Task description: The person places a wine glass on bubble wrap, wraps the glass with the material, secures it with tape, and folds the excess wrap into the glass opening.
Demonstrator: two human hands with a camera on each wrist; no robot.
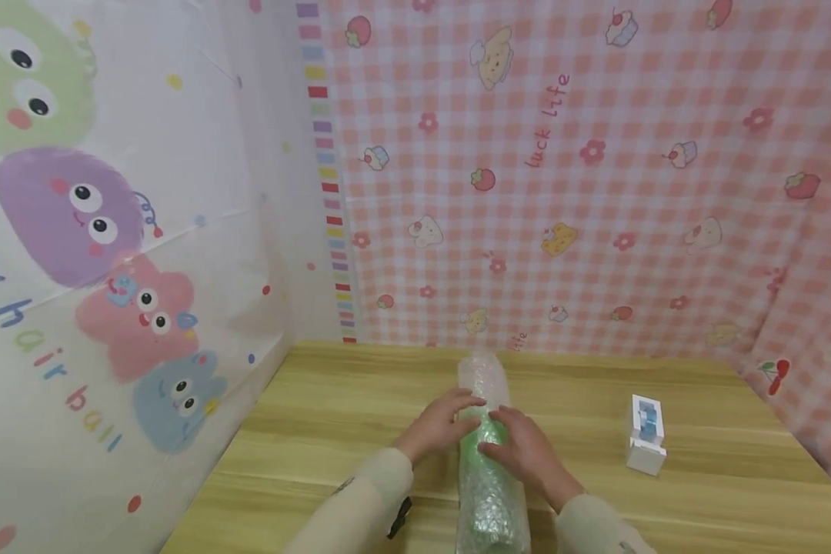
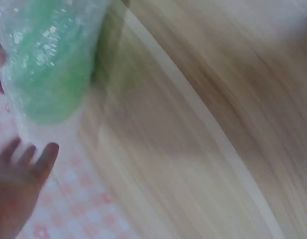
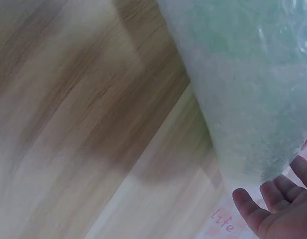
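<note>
Head view: a bubble-wrapped green bundle (image 1: 493, 492) lies lengthwise, twelve to six o'clock, on the wooden table (image 1: 575, 385). At its ten o'clock, the left hand (image 1: 443, 422) reaches over with fingers loosely spread; at two to three o'clock, the right hand (image 1: 525, 445) does likewise, fingers slightly bent. A white box with a blue part (image 1: 646, 435) sits well apart at three o'clock; a black object (image 1: 399, 518) lies at eight.

Left wrist view: the bundle fills ten o'clock, with the left hand relaxed at eight.

Right wrist view: the bundle spans two o'clock; the right hand is loosely open at four, contact unclear.
</note>
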